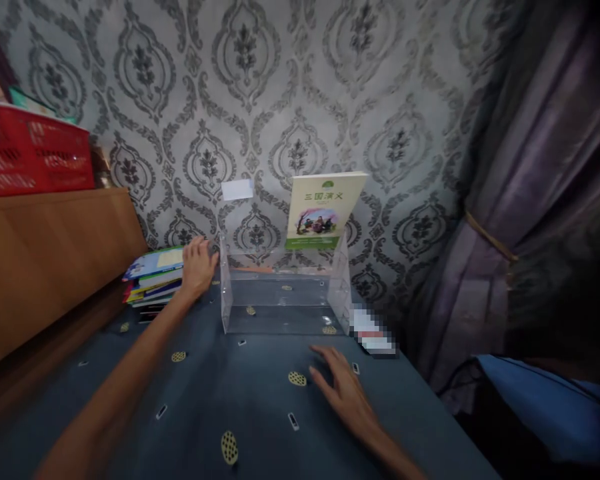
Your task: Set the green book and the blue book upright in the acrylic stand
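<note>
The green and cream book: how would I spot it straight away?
Find the patterned grey wall, then the clear plastic stand on the blue cloth below it. The book stands upright at the stand's back; the other books lie stacked flat under the left hand.

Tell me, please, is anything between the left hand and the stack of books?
Nothing visible: the left hand already rests on the stack of books, left of the clear stand. The right hand lies flat on the cloth.

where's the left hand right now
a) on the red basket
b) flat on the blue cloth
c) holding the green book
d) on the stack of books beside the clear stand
d: the left hand rests on the stack of books just left of the clear stand.
</note>
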### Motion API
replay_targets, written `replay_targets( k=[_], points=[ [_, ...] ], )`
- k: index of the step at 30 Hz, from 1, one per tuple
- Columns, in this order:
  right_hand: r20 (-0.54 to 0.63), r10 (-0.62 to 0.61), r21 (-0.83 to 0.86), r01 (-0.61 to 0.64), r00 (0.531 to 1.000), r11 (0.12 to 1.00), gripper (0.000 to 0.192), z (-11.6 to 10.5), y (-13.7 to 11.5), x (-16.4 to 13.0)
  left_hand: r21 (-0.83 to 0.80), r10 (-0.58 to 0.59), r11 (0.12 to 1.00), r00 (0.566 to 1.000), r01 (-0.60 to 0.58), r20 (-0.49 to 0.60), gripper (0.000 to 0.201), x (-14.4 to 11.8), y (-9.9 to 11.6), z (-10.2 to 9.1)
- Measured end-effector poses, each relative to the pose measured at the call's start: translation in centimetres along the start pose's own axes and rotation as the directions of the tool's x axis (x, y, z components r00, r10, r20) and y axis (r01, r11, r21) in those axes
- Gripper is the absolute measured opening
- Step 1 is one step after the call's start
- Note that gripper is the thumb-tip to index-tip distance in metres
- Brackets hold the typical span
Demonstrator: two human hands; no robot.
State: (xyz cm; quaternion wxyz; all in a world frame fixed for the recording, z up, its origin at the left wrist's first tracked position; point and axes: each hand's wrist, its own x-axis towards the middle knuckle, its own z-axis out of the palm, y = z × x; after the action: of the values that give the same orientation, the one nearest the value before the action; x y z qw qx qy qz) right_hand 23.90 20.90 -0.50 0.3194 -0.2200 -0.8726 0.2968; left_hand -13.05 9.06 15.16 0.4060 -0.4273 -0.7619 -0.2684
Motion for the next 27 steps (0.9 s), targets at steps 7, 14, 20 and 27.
replay_targets(
  k=[7,14,20,27],
  points=[
    [0.042,0.004,-0.02,-0.003,0.999,1.0,0.041,2.8,0.7,-1.4,0.364,-0.341,0.911,0.851,0.194,0.399,0.063,-1.7,-8.5,-1.8],
    [0.047,-0.026,-0.008,0.027,0.999,1.0,0.038,3.0,1.3,-1.4,0.381,-0.336,0.912,0.808,0.15,0.485,0.064,-1.9,-9.6,-2.1],
    [0.007,-0.051,-0.025,0.051,0.999,0.998,0.037,3.3,1.4,-1.4,0.411,-0.285,0.909,0.812,0.061,0.509,0.049,-1.9,-10.2,-3.1],
    [0.041,-0.061,-0.019,0.062,0.997,0.998,0.037,2.9,1.3,-1.3,0.398,-0.188,0.915,0.808,-0.062,0.558,0.038,-2.5,-10.0,-4.0]
  ],
)
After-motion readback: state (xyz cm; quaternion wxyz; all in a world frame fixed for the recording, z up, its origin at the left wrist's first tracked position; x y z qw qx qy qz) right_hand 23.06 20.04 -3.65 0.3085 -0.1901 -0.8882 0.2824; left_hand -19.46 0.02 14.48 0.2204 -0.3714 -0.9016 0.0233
